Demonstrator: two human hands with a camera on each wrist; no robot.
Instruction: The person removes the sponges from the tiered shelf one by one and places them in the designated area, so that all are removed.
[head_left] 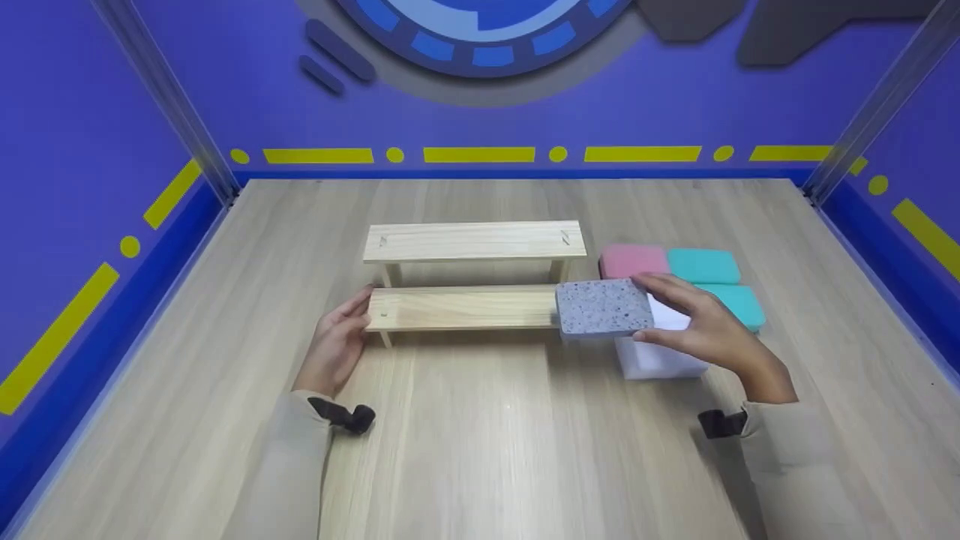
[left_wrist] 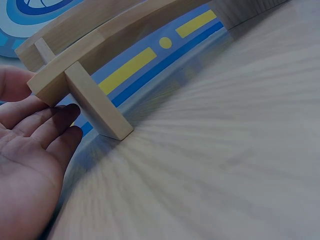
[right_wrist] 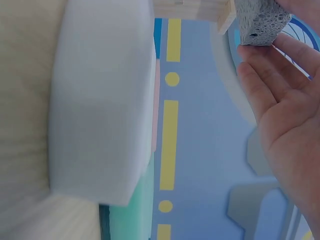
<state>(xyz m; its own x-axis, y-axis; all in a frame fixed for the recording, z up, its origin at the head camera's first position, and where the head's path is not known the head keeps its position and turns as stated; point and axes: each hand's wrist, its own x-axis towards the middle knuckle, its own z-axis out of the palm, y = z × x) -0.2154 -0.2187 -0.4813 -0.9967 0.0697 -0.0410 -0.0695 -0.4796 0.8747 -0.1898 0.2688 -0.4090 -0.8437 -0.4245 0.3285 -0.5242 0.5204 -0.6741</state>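
Observation:
In my right hand (head_left: 709, 326) is a speckled grey sponge (head_left: 604, 307), pinched at its right end between thumb and fingers. Its porous side (right_wrist: 262, 22) shows in the right wrist view. The sponge covers the right end of the nearer low wooden bench (head_left: 465, 307); I cannot tell whether they touch. My left hand (head_left: 337, 341) grips that bench's left end, the thumb and fingers on either side of the plank (left_wrist: 65, 70) in the left wrist view. A second wooden bench (head_left: 472, 240) stands right behind, its plank higher in the head view.
Right of the benches lie a pink sponge (head_left: 634, 260), teal sponges (head_left: 705, 265) and white sponge blocks (head_left: 660, 360), partly behind my right hand. All stand on a wood-grain table (head_left: 480, 450). Blue walls (head_left: 480, 120) with yellow marks close off the back and sides.

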